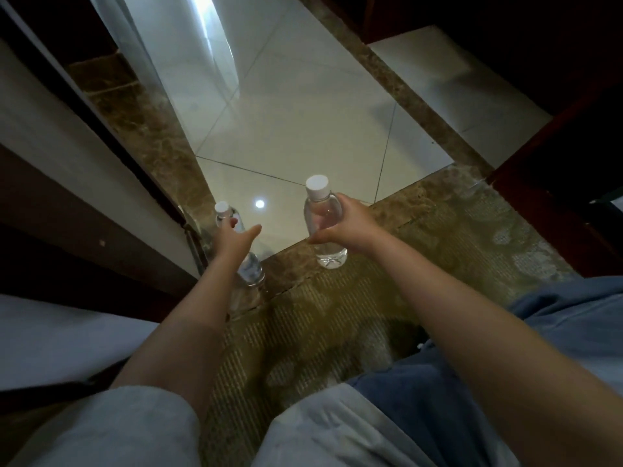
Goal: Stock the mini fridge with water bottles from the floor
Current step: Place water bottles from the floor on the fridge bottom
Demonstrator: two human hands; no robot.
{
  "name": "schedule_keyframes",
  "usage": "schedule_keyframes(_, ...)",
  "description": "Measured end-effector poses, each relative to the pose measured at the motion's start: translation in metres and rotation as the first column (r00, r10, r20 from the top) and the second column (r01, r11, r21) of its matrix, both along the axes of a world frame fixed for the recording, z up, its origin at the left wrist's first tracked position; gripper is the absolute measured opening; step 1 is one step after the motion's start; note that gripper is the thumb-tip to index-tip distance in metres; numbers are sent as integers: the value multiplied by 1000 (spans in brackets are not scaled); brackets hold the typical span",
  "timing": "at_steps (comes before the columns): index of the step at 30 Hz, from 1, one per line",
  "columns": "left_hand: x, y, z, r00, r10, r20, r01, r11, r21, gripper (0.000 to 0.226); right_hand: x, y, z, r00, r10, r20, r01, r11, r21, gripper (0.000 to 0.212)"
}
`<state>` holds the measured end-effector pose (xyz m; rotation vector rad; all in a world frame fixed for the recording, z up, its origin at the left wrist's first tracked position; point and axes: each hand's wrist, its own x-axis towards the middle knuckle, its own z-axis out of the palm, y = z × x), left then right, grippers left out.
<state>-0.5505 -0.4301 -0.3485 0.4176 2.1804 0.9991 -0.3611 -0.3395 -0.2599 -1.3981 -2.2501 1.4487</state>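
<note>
Pickup step: my R hand [350, 227] grips a bottle [322, 205] on the floor by the carpet [337, 315]; L hand [232, 241] spread wide against the 2nd bottle [252, 269], thumb not closed; next I close L, lift both upright, turn to fridge.

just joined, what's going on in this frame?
A person is reaching down to two capped water bottles standing on the floor. The right hand grips the right bottle around its body; the bottle does not look lifted yet. The left hand is at the left bottle with its thumb spread wide, so I can't tell whether that grip has closed. No fridge is clearly in view, and neither bottle is stocked.
</note>
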Motion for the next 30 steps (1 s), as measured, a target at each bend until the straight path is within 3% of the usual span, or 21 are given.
schedule_keyframes(5,0,-20,-39,991,59,121,-57,998,-19,90,-10,-5,-5,1000,-6,-11,6,1000,-3,79)
schedule_keyframes(13,12,-22,-69,967,189,169,-181,982,-63,64,-15,-7,-13,999,-35,4,35,999,5,77)
schedule_keyframes(21,16,-24,-70,967,233,100,-227,971,-71,63,-8,-6,-14,997,-79,-14,79,997,1,74)
schedule_keyframes(30,31,6,-41,999,27,33,-27,1000,5,58,26,20,12,979,-185,-89,189,981,39,79)
